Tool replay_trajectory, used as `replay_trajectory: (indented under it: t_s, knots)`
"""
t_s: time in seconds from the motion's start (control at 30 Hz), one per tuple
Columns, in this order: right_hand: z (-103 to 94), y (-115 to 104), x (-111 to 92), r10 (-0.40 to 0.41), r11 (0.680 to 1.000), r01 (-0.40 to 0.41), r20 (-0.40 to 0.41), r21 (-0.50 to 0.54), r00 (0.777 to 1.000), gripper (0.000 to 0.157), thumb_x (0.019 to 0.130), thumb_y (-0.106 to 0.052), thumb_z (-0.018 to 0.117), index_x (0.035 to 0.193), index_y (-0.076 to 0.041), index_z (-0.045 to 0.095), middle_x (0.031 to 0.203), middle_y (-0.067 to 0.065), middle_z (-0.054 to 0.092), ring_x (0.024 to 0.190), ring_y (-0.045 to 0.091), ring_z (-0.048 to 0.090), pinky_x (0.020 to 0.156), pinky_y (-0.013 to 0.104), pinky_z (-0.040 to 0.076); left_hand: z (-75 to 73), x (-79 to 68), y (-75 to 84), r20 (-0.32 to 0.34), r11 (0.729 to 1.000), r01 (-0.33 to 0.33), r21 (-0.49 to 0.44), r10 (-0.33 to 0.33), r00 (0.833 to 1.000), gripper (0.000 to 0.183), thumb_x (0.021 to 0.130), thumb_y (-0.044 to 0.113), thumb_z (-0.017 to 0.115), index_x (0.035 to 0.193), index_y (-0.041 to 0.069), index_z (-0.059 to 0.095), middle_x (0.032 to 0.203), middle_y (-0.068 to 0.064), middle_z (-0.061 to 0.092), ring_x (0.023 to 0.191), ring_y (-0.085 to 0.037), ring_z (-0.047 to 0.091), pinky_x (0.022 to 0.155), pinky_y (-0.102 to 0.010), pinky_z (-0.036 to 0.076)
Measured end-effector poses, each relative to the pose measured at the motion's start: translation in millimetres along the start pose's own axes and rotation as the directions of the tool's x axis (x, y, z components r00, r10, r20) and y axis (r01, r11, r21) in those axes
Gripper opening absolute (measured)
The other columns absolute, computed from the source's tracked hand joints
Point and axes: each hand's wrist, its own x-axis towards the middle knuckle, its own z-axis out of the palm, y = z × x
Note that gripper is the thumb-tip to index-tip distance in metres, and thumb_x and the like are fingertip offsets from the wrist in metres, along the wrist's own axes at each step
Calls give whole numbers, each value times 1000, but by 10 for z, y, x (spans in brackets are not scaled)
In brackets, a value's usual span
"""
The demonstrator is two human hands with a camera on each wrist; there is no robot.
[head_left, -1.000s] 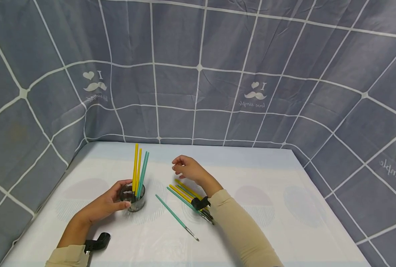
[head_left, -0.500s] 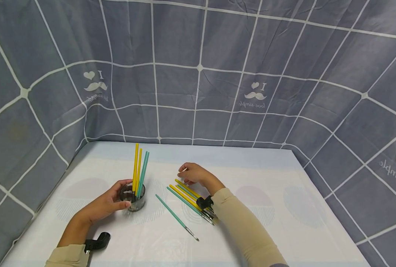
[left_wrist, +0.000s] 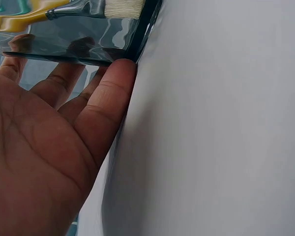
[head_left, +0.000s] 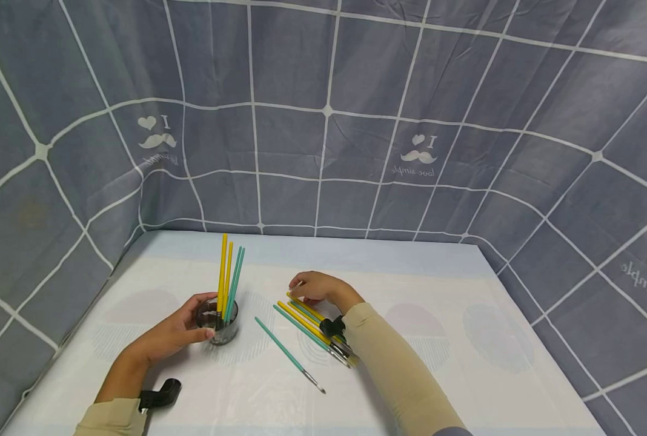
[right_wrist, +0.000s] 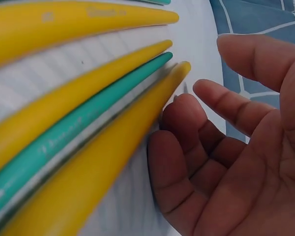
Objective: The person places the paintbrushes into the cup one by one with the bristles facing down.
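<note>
My left hand [head_left: 173, 330] grips a short clear glass [head_left: 224, 336] standing on the table, thumb and fingers on its sides. Two yellow paintbrushes [head_left: 222, 266] and two teal ones [head_left: 235, 278] stand in it, bristles down. In the left wrist view, pale bristles [left_wrist: 123, 8] show through the glass wall. My right hand [head_left: 323, 287] hovers at the handle ends of a bunch of yellow and teal brushes [head_left: 305, 319]. The right wrist view shows its fingers [right_wrist: 167, 167] loosely bent beside the nearest yellow handle [right_wrist: 108, 157], holding nothing; whether they touch it is unclear.
A single teal paintbrush [head_left: 288, 352] lies apart, between the glass and the bunch. The white patterned table [head_left: 465, 375] runs back to a grey gridded curtain [head_left: 367, 151], which also hangs along both sides.
My right hand has come down and slightly right, toward the handle ends of the brush bunch. The left hand and the glass have stayed in place.
</note>
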Motion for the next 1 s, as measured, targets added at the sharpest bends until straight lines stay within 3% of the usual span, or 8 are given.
replay_trajectory:
  t_s: [0.13, 0.33, 0.47, 0.63, 0.87, 1.0]
  knots:
    - [16, -2, 7, -20, 998, 21, 6, -65, 1000, 23, 96, -14, 65, 119, -10, 63, 95, 3, 59, 70, 17, 50, 66, 28, 44, 4, -3, -7, 4, 1000, -10, 1, 10, 1000, 68, 94, 3, 65, 148, -3, 24, 138, -29, 43, 119, -4, 50, 95, -18, 40]
    - [61, -44, -10, -75, 971, 71, -7, -229, 997, 29, 96, -2, 59, 123, -10, 63, 61, -2, 41, 55, 14, 37, 61, 28, 37, 0, 0, 10, 3, 1000, -6, 2, 6, 1000, 68, 94, 3, 65, 148, -3, 24, 138, -29, 43, 119, -1, 50, 96, -17, 39]
    - [75, -74, -12, -83, 955, 70, -32, -288, 996, 27, 94, -1, 61, 119, -11, 64, 59, -2, 39, 53, 14, 36, 62, 28, 37, -6, 6, 6, 6, 1000, -15, 2, 15, 1000, 68, 94, 2, 65, 148, -4, 24, 139, -30, 42, 119, -1, 50, 96, -17, 39]
    - [82, -74, -11, -75, 960, 60, -45, -275, 996, 24, 94, -1, 62, 115, -12, 65, 63, -1, 43, 55, 14, 40, 62, 29, 38, -12, 3, -16, 2, 1000, -13, 4, 13, 1000, 68, 94, 2, 65, 148, -3, 24, 139, -30, 42, 119, 0, 50, 96, -16, 39]
    - [36, -29, -6, -56, 994, 52, -40, -92, 998, 21, 93, 1, 64, 111, -10, 65, 76, 4, 50, 59, 17, 43, 58, 28, 41, -11, 9, -15, 4, 1000, -18, 16, 18, 1000, 68, 94, 2, 65, 148, -3, 25, 139, -29, 42, 119, 0, 50, 96, -16, 39]
    - [-5, -16, 3, -47, 997, 45, -35, -60, 998, 22, 92, 0, 64, 110, -12, 65, 86, 7, 53, 63, 18, 48, 60, 29, 44, -16, 16, -6, 6, 1000, -13, 21, 13, 1000, 68, 94, 2, 65, 148, -2, 25, 139, -30, 43, 119, 0, 50, 95, -16, 39]
